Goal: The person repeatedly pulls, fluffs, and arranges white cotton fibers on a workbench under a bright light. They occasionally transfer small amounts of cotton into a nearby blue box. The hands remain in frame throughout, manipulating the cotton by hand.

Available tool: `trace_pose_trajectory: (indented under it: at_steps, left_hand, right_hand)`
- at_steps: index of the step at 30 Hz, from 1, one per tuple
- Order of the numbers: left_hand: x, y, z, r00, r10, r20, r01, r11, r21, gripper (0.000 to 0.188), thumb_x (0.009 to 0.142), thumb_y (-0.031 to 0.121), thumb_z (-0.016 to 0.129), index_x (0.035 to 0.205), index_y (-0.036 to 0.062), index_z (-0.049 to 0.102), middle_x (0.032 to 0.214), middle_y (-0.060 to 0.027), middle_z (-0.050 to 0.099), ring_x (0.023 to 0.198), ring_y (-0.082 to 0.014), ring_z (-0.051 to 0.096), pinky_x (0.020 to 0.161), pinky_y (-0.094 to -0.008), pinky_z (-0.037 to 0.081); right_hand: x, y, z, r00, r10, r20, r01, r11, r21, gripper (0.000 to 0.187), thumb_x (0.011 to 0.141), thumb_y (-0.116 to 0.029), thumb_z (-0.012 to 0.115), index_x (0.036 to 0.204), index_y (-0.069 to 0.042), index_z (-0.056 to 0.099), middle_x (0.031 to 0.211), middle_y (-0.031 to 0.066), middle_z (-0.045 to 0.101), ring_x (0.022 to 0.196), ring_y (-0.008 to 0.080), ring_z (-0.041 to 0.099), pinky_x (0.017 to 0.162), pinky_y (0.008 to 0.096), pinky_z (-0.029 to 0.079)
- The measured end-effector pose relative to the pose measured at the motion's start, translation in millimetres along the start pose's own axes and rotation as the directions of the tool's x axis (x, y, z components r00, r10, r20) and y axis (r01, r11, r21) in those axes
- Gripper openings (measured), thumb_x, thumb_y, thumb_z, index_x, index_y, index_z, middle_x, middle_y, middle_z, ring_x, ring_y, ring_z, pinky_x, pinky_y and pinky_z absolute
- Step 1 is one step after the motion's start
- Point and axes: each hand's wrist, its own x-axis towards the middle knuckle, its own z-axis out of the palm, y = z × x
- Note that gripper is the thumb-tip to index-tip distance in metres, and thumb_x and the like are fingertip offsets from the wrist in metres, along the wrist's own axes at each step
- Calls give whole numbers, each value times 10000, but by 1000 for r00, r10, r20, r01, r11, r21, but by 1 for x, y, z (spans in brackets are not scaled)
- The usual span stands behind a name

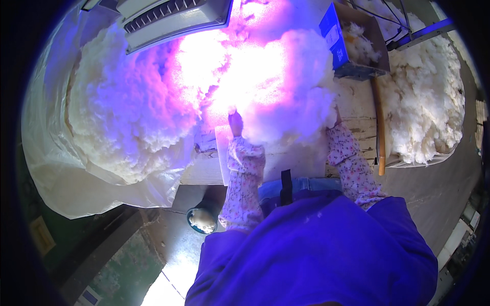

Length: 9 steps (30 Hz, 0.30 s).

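A wide heap of white fluffy fibre [301,97], like loose cotton, lies on the worktable in front of me. My left hand [235,124] reaches into its near edge; strong glare swallows the fingers. At the heap's right side is my right hand [337,116], mostly covered by the fluff, so its fingers do not show. Both forearms wear flowered sleeves. Whether either hand grips any fibre cannot be made out.
A slatted light-coloured lamp housing [176,23] hangs over the far side. To the left, a clear plastic bag [56,168] holds more fluff. A blue box [332,41] stands far right, beside a wooden stick [379,127] and another fibre pile [421,102]. A bucket [191,220] sits below.
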Motion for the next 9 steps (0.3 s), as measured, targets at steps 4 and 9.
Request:
trace_pose_trajectory:
  at_steps: [4, 9]
  left_hand:
    - [6, 12, 1, 994, -103, -47, 104, 994, 28, 846, 814, 631, 449, 1408, 90, 183, 1407, -168, 254, 1284, -345, 251, 1041, -453, 255]
    - [18, -31, 8, 989, 134, 65, -144, 969, 200, 711, 816, 338, 600, 1384, 128, 227, 1261, -173, 421, 1099, -242, 478, 851, -372, 437]
  right_hand:
    - [1, -26, -18, 943, 265, 199, -298, 941, 158, 286, 929, -259, 441, 1065, -18, 511, 924, 95, 590, 871, 168, 572, 734, 263, 481]
    - [3, -39, 19, 941, -54, 334, 143, 958, -247, 247, 893, -212, 505, 1056, -34, 559, 927, 77, 599, 837, 165, 577, 739, 315, 490]
